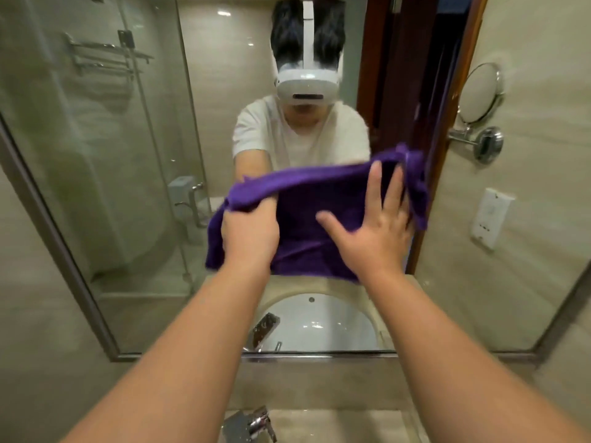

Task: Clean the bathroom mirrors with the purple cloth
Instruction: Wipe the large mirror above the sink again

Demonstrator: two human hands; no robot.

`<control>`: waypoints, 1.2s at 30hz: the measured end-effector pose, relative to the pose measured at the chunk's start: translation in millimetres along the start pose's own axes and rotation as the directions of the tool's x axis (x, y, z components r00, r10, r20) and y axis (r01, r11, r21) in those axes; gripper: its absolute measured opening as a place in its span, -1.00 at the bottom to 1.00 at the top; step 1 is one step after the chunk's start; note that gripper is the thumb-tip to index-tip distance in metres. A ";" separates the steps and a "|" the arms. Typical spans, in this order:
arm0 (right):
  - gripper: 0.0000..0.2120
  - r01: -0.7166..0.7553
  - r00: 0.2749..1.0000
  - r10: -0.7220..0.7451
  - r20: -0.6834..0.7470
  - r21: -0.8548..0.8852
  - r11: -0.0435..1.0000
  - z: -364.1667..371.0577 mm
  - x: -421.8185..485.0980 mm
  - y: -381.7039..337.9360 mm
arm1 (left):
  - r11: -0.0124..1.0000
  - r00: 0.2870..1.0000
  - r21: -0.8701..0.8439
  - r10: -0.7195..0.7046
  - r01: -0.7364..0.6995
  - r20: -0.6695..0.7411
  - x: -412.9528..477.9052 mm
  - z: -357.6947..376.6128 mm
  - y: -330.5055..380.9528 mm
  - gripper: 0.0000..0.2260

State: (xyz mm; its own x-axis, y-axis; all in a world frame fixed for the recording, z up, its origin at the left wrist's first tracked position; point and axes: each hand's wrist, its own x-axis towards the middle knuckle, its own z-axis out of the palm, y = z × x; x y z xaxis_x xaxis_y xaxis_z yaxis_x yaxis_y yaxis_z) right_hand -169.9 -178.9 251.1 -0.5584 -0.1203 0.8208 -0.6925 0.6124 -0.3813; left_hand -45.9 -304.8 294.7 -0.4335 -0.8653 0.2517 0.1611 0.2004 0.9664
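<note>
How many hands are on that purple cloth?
2. The left hand grips the cloth at its left edge. The right hand lies flat on its right half, fingers spread, pressing it against the mirror.

— What is the person doing at the mirror?
— The left hand is gripping the purple cloth by its bunched left edge. The right hand is pressing it, fingers spread, seemingly against the glass.
— And below?
— A faucet is showing.
</note>
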 end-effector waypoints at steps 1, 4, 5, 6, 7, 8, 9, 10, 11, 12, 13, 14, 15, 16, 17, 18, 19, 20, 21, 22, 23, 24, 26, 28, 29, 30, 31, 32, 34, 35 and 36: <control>0.01 -0.035 0.998 0.036 0.042 -0.020 0.999 8.7 -26.2 13.5 | 0.999 1.000 0.043 -0.005 0.006 -0.011 -10.7 1.1 -25.4 -0.51; 0.04 -0.173 0.963 0.176 0.202 -0.034 0.984 31.9 -94.1 42.8 | 0.979 0.999 0.203 -0.013 0.023 -0.047 -36.7 3.9 -95.8 -0.46; 0.02 -0.216 0.938 0.219 0.268 -0.042 0.976 36.9 -112.7 50.6 | 0.972 0.998 0.231 -0.036 0.045 -0.045 -45.4 5.0 -115.4 -0.47; 0.02 -0.260 0.904 0.265 0.336 -0.061 0.964 40.1 -129.9 59.2 | 0.965 0.996 0.247 -0.076 0.084 -0.039 -54.2 6.0 -132.6 -0.53; 0.03 -0.304 0.853 0.314 0.417 -0.092 0.948 42.2 -145.0 69.5 | 0.960 0.992 0.249 -0.126 0.128 -0.026 -63.1 7.1 -148.0 -0.64; 0.04 -0.331 0.796 0.351 0.494 -0.132 0.934 43.9 -158.9 81.8 | 0.952 0.984 0.251 -0.178 0.173 -0.001 -72.0 8.5 -162.4 -0.74; 0.03 -0.332 0.748 0.372 0.550 -0.175 0.927 44.6 -170.8 94.8 | 0.943 0.975 0.265 -0.218 0.200 0.039 -79.8 9.5 -173.3 -0.80; -0.01 -0.315 0.725 0.380 0.574 -0.214 0.925 44.3 -179.8 107.1 | 0.936 0.969 0.286 -0.236 0.207 0.072 -85.1 9.8 -181.4 -0.83; -0.03 -0.290 0.716 0.372 0.590 -0.234 0.928 42.4 -184.6 116.2 | 0.926 0.963 0.309 -0.253 0.216 0.088 -88.5 9.6 -185.5 -0.86; -0.05 -0.264 0.712 0.353 0.607 -0.235 0.936 38.8 -185.5 121.9 | 0.921 0.961 0.320 -0.264 0.224 0.087 -89.4 9.7 -185.9 -0.91; -0.07 -0.250 0.714 0.336 0.615 -0.224 0.942 33.5 -183.6 124.3 | 0.917 0.961 0.330 -0.266 0.225 0.082 -88.7 10.4 -184.6 -0.94; -0.09 -0.257 0.727 0.330 0.602 -0.206 0.944 27.4 -177.7 124.6 | 0.918 0.961 0.328 -0.263 0.222 0.085 -87.3 11.6 -179.5 -0.96; -0.08 -0.280 0.754 0.332 0.567 -0.181 0.943 21.5 -166.6 124.5 | 0.926 0.963 0.315 -0.251 0.210 0.098 -84.3 15.0 -168.2 -0.91; -0.07 -0.307 0.786 0.338 0.517 -0.148 0.940 15.0 -151.5 125.1 | 0.935 0.964 0.298 -0.237 0.193 0.119 -80.2 19.6 -153.6 -0.82; -0.06 -0.324 0.824 0.336 0.456 -0.107 0.940 6.5 -132.2 126.3 | 0.944 0.960 0.260 -0.245 0.204 0.137 -76.4 27.0 -135.1 -0.76; -0.04 -0.319 0.865 0.318 0.388 -0.064 0.946 -3.2 -109.3 127.5 | 0.951 0.948 0.199 -0.270 0.236 0.169 -71.2 36.5 -115.0 -0.74; -0.03 -0.293 0.903 0.285 0.322 -0.026 0.956 -14.3 -84.2 128.5 | 0.950 0.932 0.137 -0.302 0.279 0.201 -65.3 48.5 -94.3 -0.72; -0.02 -0.249 0.937 0.240 0.254 0.003 0.969 -25.8 -58.2 129.4 | 0.945 0.917 0.085 -0.327 0.316 0.230 -59.8 61.3 -73.1 -0.69; -0.02 -0.194 0.966 0.188 0.177 0.017 0.981 -37.3 -31.6 130.2 | 0.941 0.908 0.048 -0.335 0.334 0.253 -54.8 73.9 -51.3 -0.68; -0.03 -0.137 0.986 0.135 0.102 0.018 0.990 -48.8 -5.1 131.6 | 0.942 0.905 0.028 -0.329 0.334 0.270 -50.6 85.9 -28.9 -0.68; -0.04 -0.087 0.995 0.087 0.041 0.013 0.996 -60.0 19.7 133.9 | 0.946 0.904 0.027 -0.317 0.323 0.288 -47.7 95.8 -8.4 -0.64; -0.05 -0.039 0.999 0.039 0.000 0.000 0.999 -70.7 42.0 137.9 | 0.950 0.901 0.036 -0.305 0.309 0.309 -45.5 104.2 11.3 -0.59; -0.05 0.065 0.997 -0.067 -0.024 -0.072 0.995 -89.9 73.2 150.2 | 0.966 0.906 0.058 -0.257 0.252 0.336 -44.7 115.0 42.3 -0.52; -0.03 0.125 0.992 -0.125 0.011 -0.126 0.984 -102.1 84.0 167.5 | 0.977 0.917 0.047 -0.213 0.210 0.336 -48.3 120.9 56.0 -0.51; -0.01 0.135 0.991 -0.131 0.035 -0.133 0.982 -104.6 81.7 176.9 | 0.977 0.917 0.041 -0.211 0.210 0.338 -51.3 123.2 56.0 -0.51; 0.00 0.130 0.991 -0.124 0.052 -0.131 0.983 -104.6 74.6 186.9 | 0.973 0.909 0.035 -0.225 0.227 0.351 -55.1 126.3 52.0 -0.50; 0.01 0.111 0.992 -0.104 0.066 -0.125 0.986 -102.4 63.6 198.0 | 0.964 0.892 0.032 -0.256 0.263 0.372 -59.9 131.5 44.0 -0.49; 0.01 0.081 0.994 -0.072 0.082 -0.114 0.990 -98.7 49.1 210.6 | 0.950 0.870 0.032 -0.297 0.310 0.393 -65.8 139.1 33.5 -0.49; 0.02 0.004 0.989 0.010 0.144 -0.099 0.995 -89.7 12.9 238.6 | 0.923 0.841 0.026 -0.361 0.384 0.403 -78.5 157.8 3.9 -0.53; 0.03 -0.043 0.980 0.062 0.189 -0.104 0.994 -85.0 -7.4 252.6 | 0.915 0.841 0.015 -0.377 0.403 0.388 -85.8 167.1 -14.2 -0.57; 0.05 -0.094 0.964 0.121 0.238 -0.119 0.988 -80.1 -28.2 266.3 | 0.912 0.845 0.010 -0.385 0.411 0.371 -94.4 174.9 -33.3 -0.60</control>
State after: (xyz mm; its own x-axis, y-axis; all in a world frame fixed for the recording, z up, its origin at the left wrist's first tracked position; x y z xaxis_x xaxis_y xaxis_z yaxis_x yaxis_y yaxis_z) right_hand -302.0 50.2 160.5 -0.7304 -0.2278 0.6439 -0.5772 0.7099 -0.4035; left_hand -165.4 -149.5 247.9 -0.7571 -0.6382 -0.1396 -0.0400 -0.1680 0.9850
